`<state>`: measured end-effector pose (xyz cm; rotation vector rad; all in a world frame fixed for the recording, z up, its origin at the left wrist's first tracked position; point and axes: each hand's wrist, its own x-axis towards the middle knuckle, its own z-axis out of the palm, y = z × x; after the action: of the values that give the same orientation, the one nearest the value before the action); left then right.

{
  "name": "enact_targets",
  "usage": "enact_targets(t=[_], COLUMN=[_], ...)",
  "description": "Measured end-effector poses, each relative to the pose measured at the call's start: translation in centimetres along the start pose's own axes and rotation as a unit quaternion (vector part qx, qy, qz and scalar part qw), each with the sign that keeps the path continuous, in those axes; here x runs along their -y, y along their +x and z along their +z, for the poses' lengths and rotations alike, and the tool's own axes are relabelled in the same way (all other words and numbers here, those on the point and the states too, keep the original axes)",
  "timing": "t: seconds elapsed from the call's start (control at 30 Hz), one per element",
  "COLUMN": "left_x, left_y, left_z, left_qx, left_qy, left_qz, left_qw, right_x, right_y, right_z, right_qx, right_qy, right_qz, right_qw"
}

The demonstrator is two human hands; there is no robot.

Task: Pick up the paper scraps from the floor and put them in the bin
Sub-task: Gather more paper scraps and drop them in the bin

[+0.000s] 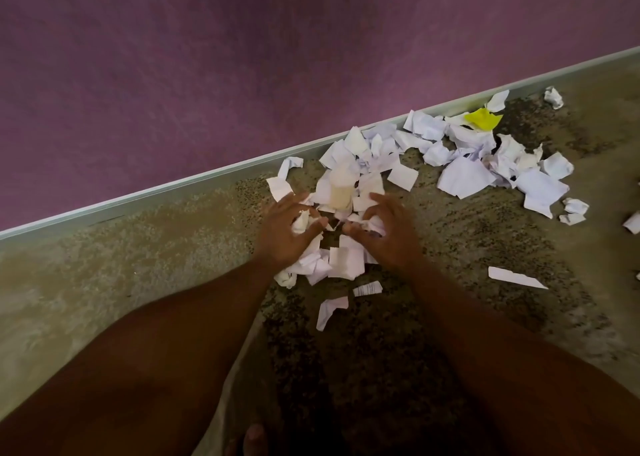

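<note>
A toe [254, 436] is showing at the bottom edge. Three loose scraps [367, 288] are lying on the floor [104, 282] just short of the wrists. The left hand [285, 229] and right hand [388, 230] are reaching down side by side, fingers curled and raking into a clump [341, 258] of white paper between and under them; each is gripping crumpled pieces. Just past the fingertips more paper is piling up toward the skirting [173, 192]. Farther right of the fingers a larger spread [485, 165] is lying along the purple wall [242, 57], a yellow piece [483, 119] among it.
</note>
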<state>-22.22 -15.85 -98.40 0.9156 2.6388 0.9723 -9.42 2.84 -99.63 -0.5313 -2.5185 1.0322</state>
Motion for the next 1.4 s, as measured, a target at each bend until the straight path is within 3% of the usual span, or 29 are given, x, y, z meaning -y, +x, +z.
enact_targets(t=[0.1,0.23,0.4,0.53,0.77,1.0,1.1,1.27,1.4], left_x=[0.2,0.2,-0.2,0.4,0.2,0.2,-0.4,-0.8,-2.2], left_y=[-0.8,-2.6,-6.4,-9.7,-11.6,-11.2,-10.7,-10.9,-11.0], left_z=[-0.3,-1.0,-1.9,-1.8,-1.8,-0.6,-0.2,1.0,1.5], left_qx=[0.016,0.046,0.093,0.131,0.158,0.084,0.063,0.066,0.032], left_qy=[-0.072,-0.082,-0.037,0.015,0.056,0.050,0.103,0.039,-0.002], left_qz=[-0.002,0.036,0.017,0.050,0.078,0.104,0.133,0.029,-0.006], left_qw=[0.997,0.995,0.995,0.990,0.983,0.990,0.984,0.997,0.999], right_x=[0.7,1.9,2.6,2.7,2.7,3.5,3.5,4.1,4.7], right_y=[-1.1,-3.5,-6.4,-8.5,-9.6,-8.8,-8.3,-8.3,-8.6], right_z=[-0.4,-0.8,-1.1,-0.6,0.6,0.5,0.6,0.6,0.8], right_qx=[0.052,0.128,0.154,0.170,0.117,0.111,0.123,0.134,0.119], right_qy=[-0.013,-0.026,-0.082,-0.115,-0.108,-0.123,-0.114,-0.087,-0.027], right_qz=[-0.043,-0.080,-0.175,-0.218,-0.231,-0.190,-0.188,-0.162,-0.112], right_qw=[0.998,0.988,0.969,0.954,0.960,0.968,0.968,0.974,0.986])
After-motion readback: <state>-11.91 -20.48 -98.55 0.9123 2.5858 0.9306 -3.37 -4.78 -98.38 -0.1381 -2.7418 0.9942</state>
